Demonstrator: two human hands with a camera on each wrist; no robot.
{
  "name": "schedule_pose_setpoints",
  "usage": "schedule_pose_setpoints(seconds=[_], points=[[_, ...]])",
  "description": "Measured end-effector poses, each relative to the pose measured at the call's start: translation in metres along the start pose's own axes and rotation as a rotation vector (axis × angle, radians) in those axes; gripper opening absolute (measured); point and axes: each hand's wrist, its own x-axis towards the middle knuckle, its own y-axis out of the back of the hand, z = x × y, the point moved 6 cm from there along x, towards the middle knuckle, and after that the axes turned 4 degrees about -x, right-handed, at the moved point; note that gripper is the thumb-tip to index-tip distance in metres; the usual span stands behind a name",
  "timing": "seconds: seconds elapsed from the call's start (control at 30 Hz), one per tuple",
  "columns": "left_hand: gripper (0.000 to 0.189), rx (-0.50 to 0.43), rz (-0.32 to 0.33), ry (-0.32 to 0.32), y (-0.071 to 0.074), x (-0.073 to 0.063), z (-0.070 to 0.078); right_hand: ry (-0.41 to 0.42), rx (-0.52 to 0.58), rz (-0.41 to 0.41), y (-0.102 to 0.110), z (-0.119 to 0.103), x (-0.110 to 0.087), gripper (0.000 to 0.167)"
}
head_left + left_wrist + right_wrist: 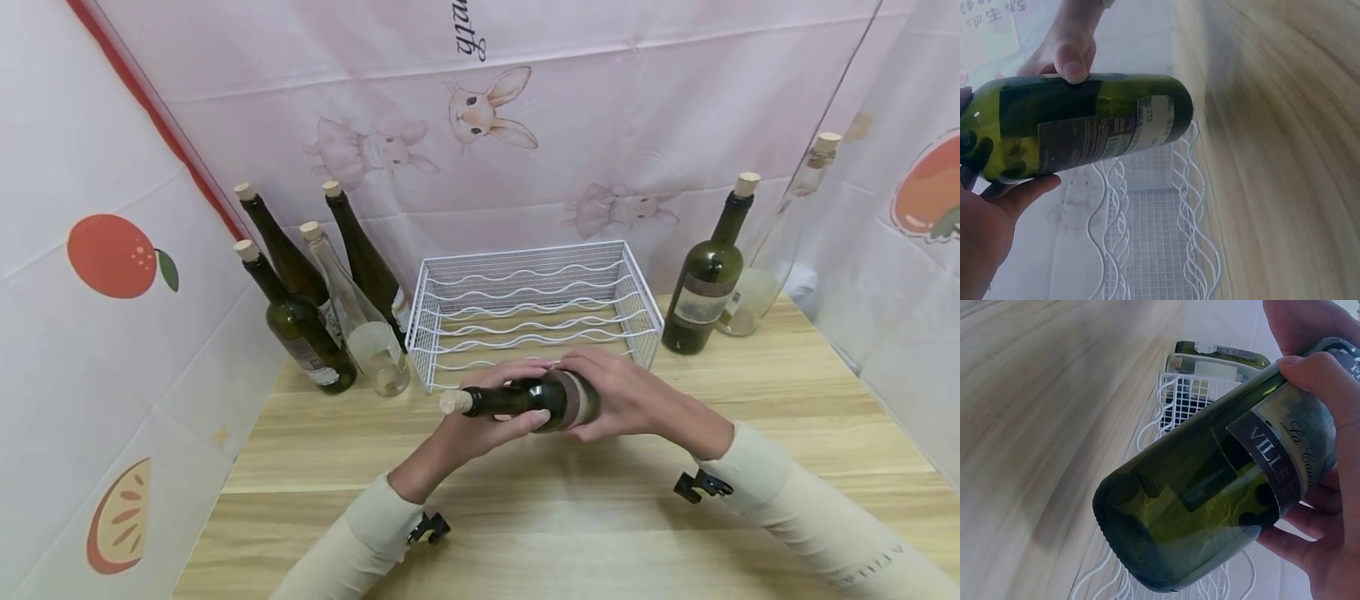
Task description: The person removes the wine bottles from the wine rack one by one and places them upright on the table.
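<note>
A dark green wine bottle (538,402) with a cork is held tilted above the table by both hands, its neck toward the left in the head view. My left hand (472,429) grips it around the neck and shoulder. Around the labelled body curls my right hand (626,396). The right wrist view shows the bottle's front label (1294,444) and its base; a dark back label (1088,144) faces the left wrist camera. Just behind the hands stands a white wire rack (532,321) with wavy bars, its front edge partly hidden by them.
Left of the rack stand several corked bottles, among them a clear bottle (375,346) and a green bottle (300,333). To its right are another green bottle (705,283) and a clear bottle (757,283). Printed cloth walls (525,192) border the wooden table (570,533).
</note>
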Motion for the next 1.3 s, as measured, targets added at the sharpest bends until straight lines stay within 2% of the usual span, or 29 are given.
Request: schedule_pose_setpoints(seconds=[0.23, 0.47, 0.63, 0.77, 0.87, 1.13, 1.3], points=[[0.052, 0.004, 0.025, -0.051, -0.001, 0.004, 0.002, -0.032, -0.023, -0.006, 0.007, 0.004, -0.008, 0.085], [0.053, 0.003, 0.058, -0.016, 0.002, 0.004, 0.002, -0.082, 0.015, -0.035, 0.010, 0.009, -0.014, 0.083], [0.051, -0.011, 0.072, -0.040, 0.005, 0.004, 0.003, -0.138, 0.009, -0.050, 0.015, 0.014, -0.020, 0.084], [0.051, -0.028, 0.063, -0.030, 0.007, 0.003, 0.001, -0.165, -0.003, -0.038, 0.021, 0.017, -0.027, 0.085], [0.051, -0.010, 0.071, -0.012, 0.010, 0.001, 0.000, -0.177, -0.006, -0.020, 0.025, 0.020, -0.033, 0.084], [0.053, 0.062, 0.127, -0.021, 0.021, -0.002, -0.002, -0.223, 0.012, 0.025, 0.040, 0.030, -0.048, 0.083], [0.050, 0.116, 0.140, 0.007, 0.028, -0.002, -0.004, -0.262, 0.022, 0.054, 0.051, 0.037, -0.058, 0.085]])
